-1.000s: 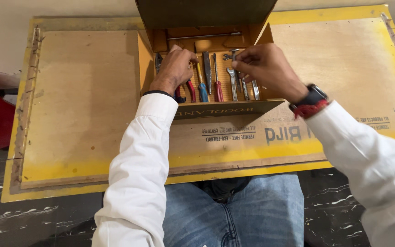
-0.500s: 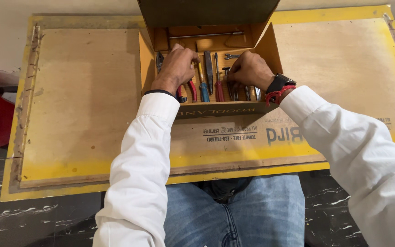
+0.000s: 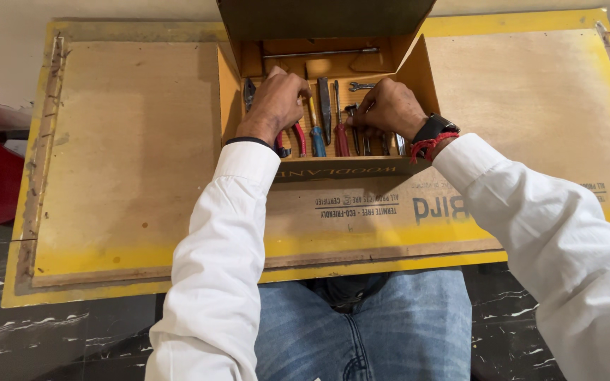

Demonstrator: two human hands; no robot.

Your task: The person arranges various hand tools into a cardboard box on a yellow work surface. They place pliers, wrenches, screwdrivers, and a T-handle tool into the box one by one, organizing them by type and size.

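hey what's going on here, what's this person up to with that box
A seated person in a white shirt and jeans has both hands inside an open cardboard box of hand tools, which rests on a yellow-edged plywood board. The left hand lies over the red-handled pliers at the box's left side. The right hand is down among the screwdrivers and small spanners on the right, beside a blue-handled screwdriver. Whether either hand grips a tool cannot be told.

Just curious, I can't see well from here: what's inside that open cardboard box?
The cardboard box holds hand tools in a row: red-handled pliers, a blue-handled screwdriver, a small spanner. The left hand and right hand cover others.
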